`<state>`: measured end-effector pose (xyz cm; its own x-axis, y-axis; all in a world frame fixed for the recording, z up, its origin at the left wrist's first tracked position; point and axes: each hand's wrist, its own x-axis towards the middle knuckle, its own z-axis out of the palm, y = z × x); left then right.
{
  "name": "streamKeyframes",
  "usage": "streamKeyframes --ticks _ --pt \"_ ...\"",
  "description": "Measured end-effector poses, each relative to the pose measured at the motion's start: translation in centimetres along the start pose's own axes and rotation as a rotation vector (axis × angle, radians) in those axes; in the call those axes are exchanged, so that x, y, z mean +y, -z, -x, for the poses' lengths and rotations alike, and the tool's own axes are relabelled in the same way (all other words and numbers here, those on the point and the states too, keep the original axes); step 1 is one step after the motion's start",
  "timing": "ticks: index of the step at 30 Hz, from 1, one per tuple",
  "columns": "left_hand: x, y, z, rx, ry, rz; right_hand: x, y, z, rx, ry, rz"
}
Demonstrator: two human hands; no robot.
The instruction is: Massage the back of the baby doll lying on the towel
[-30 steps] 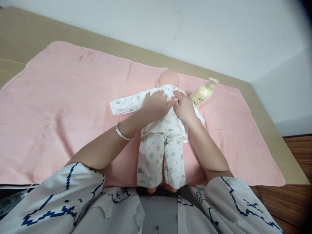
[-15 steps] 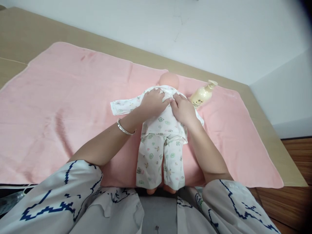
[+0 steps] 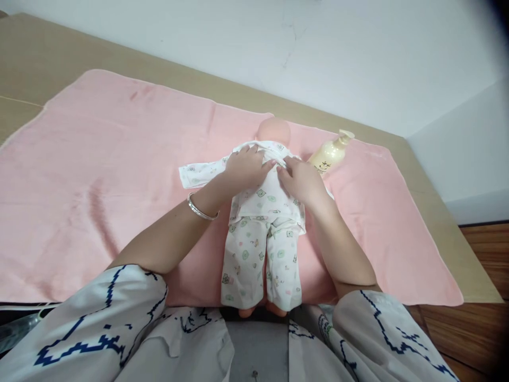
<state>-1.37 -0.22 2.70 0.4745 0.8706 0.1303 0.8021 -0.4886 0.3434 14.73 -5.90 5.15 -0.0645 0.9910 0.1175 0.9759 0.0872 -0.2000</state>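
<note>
A baby doll [image 3: 274,130] lies on its back on a pink towel [image 3: 99,159], feet toward me. It wears a white printed shirt [image 3: 264,199] and matching trousers [image 3: 258,260]. My left hand [image 3: 246,167] rests on the doll's chest, fingers curled onto the shirt front near the collar. My right hand [image 3: 300,178] sits just beside it, fingertips pinching the shirt's edge at the collar. One shirt sleeve [image 3: 201,171] lies spread flat to the left. A silver bangle [image 3: 199,208] is on my left wrist.
A cream pump bottle [image 3: 330,154] lies on the towel just right of the doll's head. The towel covers a tan surface [image 3: 79,58] against a white wall. Wooden floor [image 3: 485,254] shows at the right. My patterned sleeves fill the bottom.
Both hands have crept slightly up the doll's chest toward the collar, and my right fingers have closed more on the shirt's edge. The doll and the bottle have not moved.
</note>
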Motion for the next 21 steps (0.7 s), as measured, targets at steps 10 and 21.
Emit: streamKeyframes --ticks 10,21 --pt "0.9 0.1 0.6 -0.002 -0.067 -0.113 0.6 -1.4 -1.0 0.083 -0.008 0.053" --pt "2.8 1.6 2.5 -0.057 -0.121 -0.096 1.4 -2.1 -1.6 0.099 -0.007 0.037"
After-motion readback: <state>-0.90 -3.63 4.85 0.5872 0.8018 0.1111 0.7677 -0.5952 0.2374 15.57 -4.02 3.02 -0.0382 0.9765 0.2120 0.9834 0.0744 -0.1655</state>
